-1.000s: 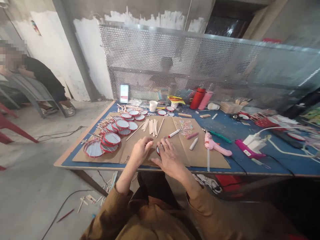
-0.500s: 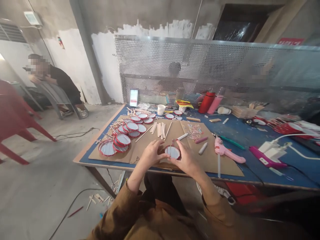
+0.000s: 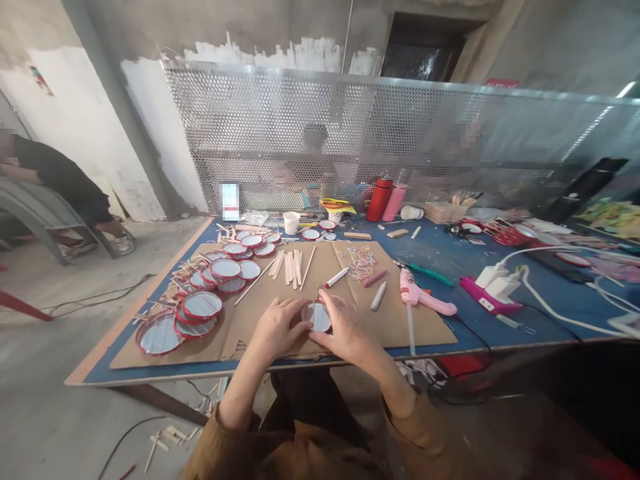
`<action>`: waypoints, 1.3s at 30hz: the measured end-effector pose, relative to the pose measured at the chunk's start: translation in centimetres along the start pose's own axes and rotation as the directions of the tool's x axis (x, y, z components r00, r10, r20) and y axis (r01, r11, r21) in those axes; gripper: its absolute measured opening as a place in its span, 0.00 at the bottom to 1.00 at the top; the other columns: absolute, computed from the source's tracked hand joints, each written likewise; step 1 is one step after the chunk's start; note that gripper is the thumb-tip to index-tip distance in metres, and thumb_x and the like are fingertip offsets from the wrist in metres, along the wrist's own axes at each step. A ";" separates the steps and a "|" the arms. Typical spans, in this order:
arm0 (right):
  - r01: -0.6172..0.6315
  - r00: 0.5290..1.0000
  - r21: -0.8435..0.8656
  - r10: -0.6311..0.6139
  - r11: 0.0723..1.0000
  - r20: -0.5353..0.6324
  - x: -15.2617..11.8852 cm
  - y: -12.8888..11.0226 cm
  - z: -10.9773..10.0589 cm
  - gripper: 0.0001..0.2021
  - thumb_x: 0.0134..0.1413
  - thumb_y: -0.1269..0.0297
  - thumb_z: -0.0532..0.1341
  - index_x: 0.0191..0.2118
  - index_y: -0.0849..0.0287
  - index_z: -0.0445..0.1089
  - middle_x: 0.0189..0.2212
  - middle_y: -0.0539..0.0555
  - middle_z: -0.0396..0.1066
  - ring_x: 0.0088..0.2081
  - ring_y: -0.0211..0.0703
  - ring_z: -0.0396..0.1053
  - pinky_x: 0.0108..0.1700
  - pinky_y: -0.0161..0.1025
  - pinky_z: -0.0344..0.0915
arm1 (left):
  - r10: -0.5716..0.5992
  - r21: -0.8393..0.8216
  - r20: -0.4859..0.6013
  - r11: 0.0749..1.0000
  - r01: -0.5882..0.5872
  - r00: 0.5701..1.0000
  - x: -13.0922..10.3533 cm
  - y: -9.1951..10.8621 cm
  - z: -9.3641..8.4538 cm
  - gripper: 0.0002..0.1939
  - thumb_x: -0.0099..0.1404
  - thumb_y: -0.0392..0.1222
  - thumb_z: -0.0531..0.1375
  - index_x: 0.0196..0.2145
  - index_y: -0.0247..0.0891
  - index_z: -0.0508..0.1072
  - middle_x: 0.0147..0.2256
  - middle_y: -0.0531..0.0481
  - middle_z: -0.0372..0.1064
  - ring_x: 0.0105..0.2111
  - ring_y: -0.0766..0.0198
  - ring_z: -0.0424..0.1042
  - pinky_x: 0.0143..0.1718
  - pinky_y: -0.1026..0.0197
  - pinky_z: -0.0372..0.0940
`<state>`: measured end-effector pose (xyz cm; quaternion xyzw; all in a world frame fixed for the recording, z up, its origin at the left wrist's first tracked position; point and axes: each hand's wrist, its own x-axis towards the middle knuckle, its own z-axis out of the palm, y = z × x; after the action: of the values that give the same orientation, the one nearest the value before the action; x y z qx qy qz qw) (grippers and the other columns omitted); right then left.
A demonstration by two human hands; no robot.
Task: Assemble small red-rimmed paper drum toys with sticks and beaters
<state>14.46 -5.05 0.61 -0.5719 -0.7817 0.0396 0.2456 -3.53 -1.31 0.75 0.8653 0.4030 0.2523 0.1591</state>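
Observation:
Between both hands is a small drum (image 3: 321, 317) with a red rim and a pale round face; a thin stick stands up at its far edge. My left hand (image 3: 279, 327) grips the drum's left side, thumb at the near rim. My right hand (image 3: 347, 325) closes round its right side, fingers partly hiding the rim. Beneath them lies a cardboard sheet (image 3: 280, 337). Just beyond the hands are a white marker with a red tip (image 3: 337, 277), flat wooden sticks (image 3: 293, 268) and a pile of thin coloured loops (image 3: 362, 263). More red-rimmed drums (image 3: 202, 305) overlap at the left.
At right lie a pink glue gun (image 3: 425, 297), green-handled pliers (image 3: 431, 275) and a purple power strip (image 3: 487, 297) with white plugs and cables. Red and pink bottles (image 3: 379, 200), a paper cup (image 3: 291, 223) and a phone (image 3: 231, 201) stand before a perforated metal screen (image 3: 265, 120). A person sits at far left.
The camera view has turned to the right, so the table and its contents appear further left. Both hands keep hold of the same drum, with little change of grip.

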 end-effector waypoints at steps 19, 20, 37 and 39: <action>-0.001 0.988 0.044 -0.006 0.999 0.153 0.9 1.1 -1.4 0.34 0.44 0.58 0.66 0.58 0.55 0.57 0.55 0.59 0.64 0.55 0.52 0.62 0.54 0.48 0.58 | -0.233 -0.256 -0.145 0.948 0.191 0.962 0.1 -0.6 0.0 0.17 0.65 0.43 0.53 0.51 0.41 0.68 0.44 0.46 0.73 0.42 0.60 0.72 0.45 0.59 0.64; 0.002 0.986 0.063 -0.012 0.998 0.166 1.0 1.4 -1.5 0.37 0.42 0.58 0.67 0.59 0.55 0.56 0.56 0.59 0.62 0.56 0.52 0.60 0.54 0.48 0.58 | -0.249 -0.277 -0.179 0.941 0.194 0.952 0.0 -0.5 -0.1 0.17 0.66 0.42 0.51 0.50 0.40 0.68 0.44 0.45 0.72 0.41 0.61 0.72 0.45 0.59 0.64; -0.181 0.973 0.229 0.208 0.956 -0.100 5.3 4.1 -3.3 0.11 0.53 0.63 0.57 0.41 0.58 0.71 0.40 0.57 0.76 0.43 0.48 0.73 0.46 0.45 0.67 | -0.397 -0.475 -0.303 0.851 0.224 0.866 -0.9 -1.0 -0.3 0.14 0.68 0.43 0.46 0.40 0.37 0.69 0.31 0.49 0.69 0.31 0.66 0.68 0.35 0.64 0.63; -0.179 0.978 0.207 0.197 0.962 -0.069 6.1 3.5 -3.4 0.11 0.53 0.63 0.58 0.41 0.58 0.71 0.39 0.56 0.76 0.42 0.47 0.73 0.46 0.44 0.67 | -0.367 -0.413 -0.278 0.880 0.235 0.887 -0.9 -0.8 -0.3 0.12 0.67 0.42 0.48 0.36 0.38 0.70 0.29 0.51 0.69 0.32 0.65 0.68 0.36 0.64 0.62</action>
<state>17.63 0.99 4.49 -0.6172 -0.7042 0.1156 0.3313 -4.71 -1.46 0.30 0.6866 0.5016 0.4441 0.2824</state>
